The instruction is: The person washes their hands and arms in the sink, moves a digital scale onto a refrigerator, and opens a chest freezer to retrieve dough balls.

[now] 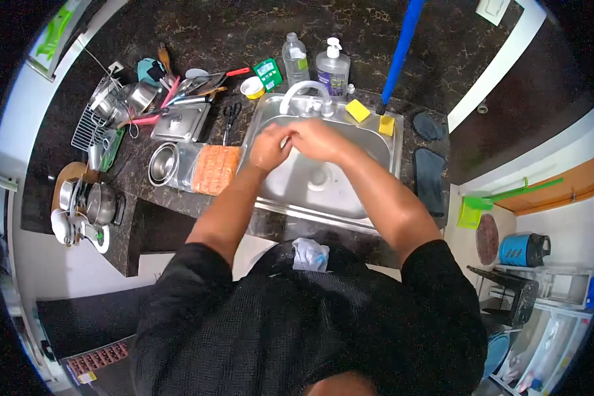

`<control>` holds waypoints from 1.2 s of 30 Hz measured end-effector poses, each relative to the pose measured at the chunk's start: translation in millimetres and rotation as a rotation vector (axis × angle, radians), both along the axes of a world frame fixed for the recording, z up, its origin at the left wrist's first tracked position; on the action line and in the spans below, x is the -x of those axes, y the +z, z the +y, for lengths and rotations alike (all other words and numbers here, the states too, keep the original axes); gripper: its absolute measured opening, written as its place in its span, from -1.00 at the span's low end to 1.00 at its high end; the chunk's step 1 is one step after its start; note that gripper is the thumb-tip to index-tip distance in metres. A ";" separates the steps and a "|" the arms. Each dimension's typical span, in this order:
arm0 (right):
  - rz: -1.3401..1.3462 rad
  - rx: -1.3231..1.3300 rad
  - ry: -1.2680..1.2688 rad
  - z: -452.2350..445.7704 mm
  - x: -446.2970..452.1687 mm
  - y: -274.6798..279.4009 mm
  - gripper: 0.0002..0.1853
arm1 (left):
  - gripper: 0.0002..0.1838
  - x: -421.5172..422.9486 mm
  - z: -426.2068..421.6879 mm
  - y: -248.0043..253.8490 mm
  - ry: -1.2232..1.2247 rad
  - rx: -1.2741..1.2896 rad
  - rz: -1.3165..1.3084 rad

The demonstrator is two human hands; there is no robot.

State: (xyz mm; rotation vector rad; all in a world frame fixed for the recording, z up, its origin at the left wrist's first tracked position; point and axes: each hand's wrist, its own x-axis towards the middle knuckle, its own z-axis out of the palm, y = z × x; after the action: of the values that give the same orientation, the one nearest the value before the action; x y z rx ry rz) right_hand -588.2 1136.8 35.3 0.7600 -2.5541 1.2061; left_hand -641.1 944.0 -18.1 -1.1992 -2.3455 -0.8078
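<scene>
Black shirt (pixel 297 323) nearest; my left hand (pixel 268 148) and right hand (pixel 315 138) meet over the sink (pixel 350 191), fingers curled, any grip unclear, presumably to drip inside it.

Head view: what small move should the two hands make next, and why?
Probably a light rub of the left hand against the right hand, over the sink: they come together at the fingers near the faucet, and no object shows in either. Whether water is running, I can't tell.
</scene>
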 end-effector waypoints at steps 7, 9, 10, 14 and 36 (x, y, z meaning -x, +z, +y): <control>-0.068 0.025 -0.399 13.2 3.4 44.0 -0.82 | -0.67 -64.1 46.2 46.5 0.095 -0.634 -0.469; 0.007 0.021 -0.494 14.4 3.0 45.0 -0.84 | -0.67 -74.8 56.5 67.3 0.052 -0.741 -0.446; 0.002 0.028 -0.505 15.9 4.0 43.3 -0.84 | -0.68 -80.7 61.6 83.8 -0.056 -0.589 -0.252; -0.094 -0.061 -0.484 16.2 8.1 35.7 -0.80 | -0.68 -97.8 66.0 105.2 -0.263 -0.258 0.138; -0.123 -0.217 -0.513 21.2 -16.9 29.5 -0.79 | -0.87 -109.7 73.9 114.2 -0.374 -0.130 0.056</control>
State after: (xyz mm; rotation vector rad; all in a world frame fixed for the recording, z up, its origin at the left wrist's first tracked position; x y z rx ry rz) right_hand -571.3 1158.0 64.8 0.0435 -2.7613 0.8398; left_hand -531.3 1017.9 96.1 -1.6043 -2.0162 -1.0137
